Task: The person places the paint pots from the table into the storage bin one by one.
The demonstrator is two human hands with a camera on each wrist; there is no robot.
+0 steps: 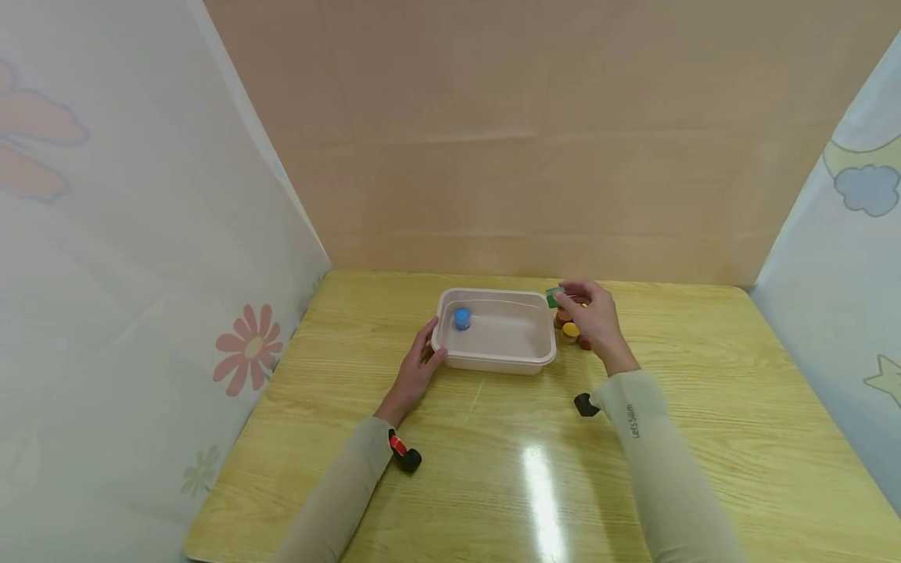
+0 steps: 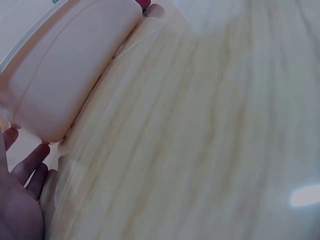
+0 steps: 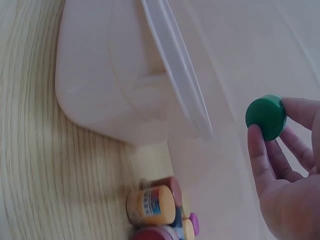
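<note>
A pale pink plastic bin [image 1: 496,360] lies on the table, with a blue-lidded paint jar [image 1: 462,318] inside at its left end. At the bin's left end, my left hand [image 1: 415,374] rests its fingers and thumb against the outside; in the left wrist view, fingertips touch the bin's lower corner. My right hand [image 1: 594,319] pinches a small green paint jar [image 3: 266,118] between thumb and fingers, raised by the bin's right rim. Beneath that hand stands a cluster of paint jars, among them a yellow-orange one [image 3: 156,205] and a dark red one [image 3: 154,234].
The wooden table [image 1: 493,469] runs up to a brown paper-like backdrop [image 1: 528,156]. Patterned white sheets hang on the left [image 1: 141,313] and right [image 1: 845,313]. The clustered jars stand close to the bin's right end.
</note>
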